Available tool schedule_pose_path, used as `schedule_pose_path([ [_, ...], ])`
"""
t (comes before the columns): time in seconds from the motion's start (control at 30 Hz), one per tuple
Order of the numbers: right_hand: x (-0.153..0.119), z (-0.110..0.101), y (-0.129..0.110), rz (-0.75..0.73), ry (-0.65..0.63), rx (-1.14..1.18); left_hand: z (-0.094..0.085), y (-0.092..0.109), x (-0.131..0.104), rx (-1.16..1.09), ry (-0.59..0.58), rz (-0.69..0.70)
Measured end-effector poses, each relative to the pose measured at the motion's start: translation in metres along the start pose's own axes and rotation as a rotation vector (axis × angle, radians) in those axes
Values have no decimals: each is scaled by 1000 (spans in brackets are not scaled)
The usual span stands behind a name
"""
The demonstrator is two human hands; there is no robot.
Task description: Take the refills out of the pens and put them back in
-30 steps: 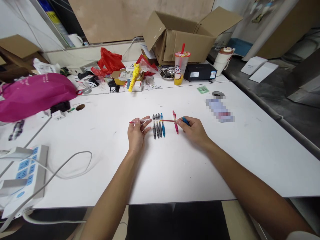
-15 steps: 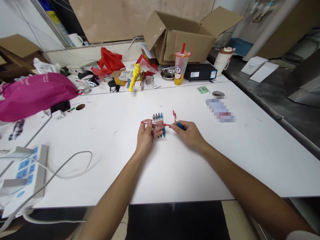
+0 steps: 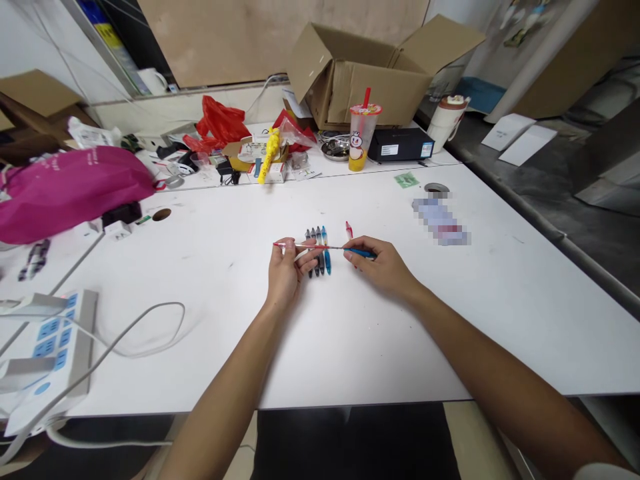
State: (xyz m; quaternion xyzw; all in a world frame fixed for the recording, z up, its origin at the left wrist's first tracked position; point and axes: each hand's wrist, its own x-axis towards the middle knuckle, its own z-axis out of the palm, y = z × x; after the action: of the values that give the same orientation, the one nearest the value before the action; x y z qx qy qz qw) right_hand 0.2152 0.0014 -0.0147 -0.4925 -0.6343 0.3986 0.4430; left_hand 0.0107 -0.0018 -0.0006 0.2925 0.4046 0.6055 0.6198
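Note:
Between thumb and fingers, my left hand [image 3: 286,270] grips a thin red pen refill [image 3: 313,247] that lies level and points right. My right hand [image 3: 377,261] is closed on a blue pen barrel [image 3: 361,253], whose left end meets the refill's tip. Whether the tip is inside the barrel is too small to tell. Under the left fingertips lie several pens side by side, dark-grey ones [image 3: 316,270] and a blue pen [image 3: 327,261] at the right of the row. A red-and-clear pen part [image 3: 349,229] lies just beyond my right hand, its near end hidden.
A power strip [image 3: 75,347] with a looping white cable [image 3: 181,313] is at the left. Along the back stand a drink cup [image 3: 363,137], a black box [image 3: 400,145] and an open carton [image 3: 375,87]. Tape [image 3: 437,189] lies at the right, a magenta bag [image 3: 80,190] far left.
My left hand has shifted slightly left with the refill. The blue barrel in my right hand has swung level, its end now in line with the refill's tip.

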Motion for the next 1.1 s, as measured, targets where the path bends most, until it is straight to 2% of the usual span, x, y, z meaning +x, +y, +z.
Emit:
schedule_pose_path([
  [0.27, -2, 1, -3, -10, -1, -18, 2, -3, -1, 15, -54, -24],
  [0.47, -3, 2, -4, -49, -87, -10, 1, -5, -1, 29, -47, -22],
  [0.63, -4, 4, -1, 8, -63, 95, 2, -10, -3, 72, -129, -32],
  [0.73, -5, 5, -2, 16, -74, 57, 3, -14, -4, 105, -157, -38],
  [0.8, -6, 7, -3, -11, -79, -1, 3, -14, -4, 109, -157, -33],
  [0.9, -7, 9, -4, -42, -83, 46, 2, -14, -4, 91, -146, -15],
  [0.97, -8, 9, -4, -11, -113, 85, 2, -13, -4, 85, -140, -11],
  [1.1, -8, 8, -4, 29, -148, 6, 3, -11, -4, 101, -150, -29],
])
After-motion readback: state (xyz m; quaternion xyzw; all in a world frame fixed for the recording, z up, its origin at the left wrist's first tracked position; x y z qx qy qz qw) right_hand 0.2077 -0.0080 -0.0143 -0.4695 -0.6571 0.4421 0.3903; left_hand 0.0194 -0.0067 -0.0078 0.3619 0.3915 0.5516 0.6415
